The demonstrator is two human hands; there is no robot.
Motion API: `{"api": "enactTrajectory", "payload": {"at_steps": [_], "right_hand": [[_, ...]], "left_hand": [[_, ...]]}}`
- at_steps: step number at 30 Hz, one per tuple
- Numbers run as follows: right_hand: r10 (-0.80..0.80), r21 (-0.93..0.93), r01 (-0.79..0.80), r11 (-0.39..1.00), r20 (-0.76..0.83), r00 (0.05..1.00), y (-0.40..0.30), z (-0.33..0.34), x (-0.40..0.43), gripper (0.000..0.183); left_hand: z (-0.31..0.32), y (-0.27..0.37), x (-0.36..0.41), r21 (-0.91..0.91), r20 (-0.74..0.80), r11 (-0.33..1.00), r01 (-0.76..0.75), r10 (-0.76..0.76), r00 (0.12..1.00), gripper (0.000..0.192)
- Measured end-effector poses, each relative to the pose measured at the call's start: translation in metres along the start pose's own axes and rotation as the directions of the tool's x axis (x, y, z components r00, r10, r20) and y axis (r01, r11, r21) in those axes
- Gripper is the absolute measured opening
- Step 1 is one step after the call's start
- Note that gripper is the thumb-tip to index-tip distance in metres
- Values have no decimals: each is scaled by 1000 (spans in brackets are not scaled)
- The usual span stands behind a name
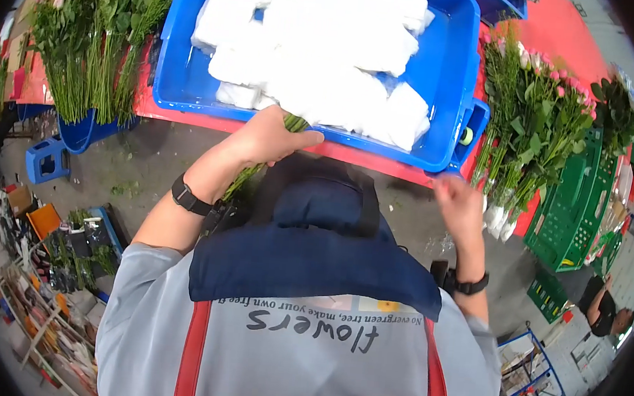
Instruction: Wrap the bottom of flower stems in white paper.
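Observation:
My left hand [270, 137] is closed around a bundle of green flower stems [244, 181] at the front edge of a blue plastic tray [446, 79]. The stems slant down past my wrist, and their other end is hidden by my hand and body. In the tray lie several white, padded-looking blocks [330, 46], too bright to make out well. My right hand [458, 203] is blurred, fingers drawn together, just off the table edge below the tray's right corner. Whether it holds anything small, I cannot tell.
Bunches of pink and white flowers [98, 49] lie on the red table [174, 116] at left. More pink bunches [533, 115] with white-wrapped stem ends are at right, beside a green crate [562, 202]. A small blue box [473, 129] adjoins the tray. A blue stool [47, 160] stands on the floor.

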State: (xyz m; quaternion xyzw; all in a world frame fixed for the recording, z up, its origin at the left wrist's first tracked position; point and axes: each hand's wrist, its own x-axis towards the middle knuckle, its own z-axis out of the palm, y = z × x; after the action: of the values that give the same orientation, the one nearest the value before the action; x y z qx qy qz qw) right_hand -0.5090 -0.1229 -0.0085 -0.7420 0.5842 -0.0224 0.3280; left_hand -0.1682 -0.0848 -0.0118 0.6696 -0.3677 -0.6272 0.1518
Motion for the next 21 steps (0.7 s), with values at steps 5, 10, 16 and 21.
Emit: {"api": "enactTrajectory", "payload": {"at_steps": [5, 10, 16, 21], "right_hand": [[-495, -371, 453, 811, -21, 869, -17, 31, 107, 11], [-292, -298, 341, 892, 196, 936, -8, 56, 140, 13], [-6, 428, -52, 902, 133, 991, -8, 14, 121, 10], [-163, 973, -160, 166, 187, 969, -25, 10, 102, 16]], "left_hand": [[10, 3, 12, 40, 27, 999, -23, 22, 999, 31], [13, 3, 16, 32, 54, 999, -16, 14, 998, 31], [3, 9, 7, -61, -1, 998, -5, 5, 1000, 28], [3, 13, 11, -127, -15, 992, -20, 18, 1000, 31]]}}
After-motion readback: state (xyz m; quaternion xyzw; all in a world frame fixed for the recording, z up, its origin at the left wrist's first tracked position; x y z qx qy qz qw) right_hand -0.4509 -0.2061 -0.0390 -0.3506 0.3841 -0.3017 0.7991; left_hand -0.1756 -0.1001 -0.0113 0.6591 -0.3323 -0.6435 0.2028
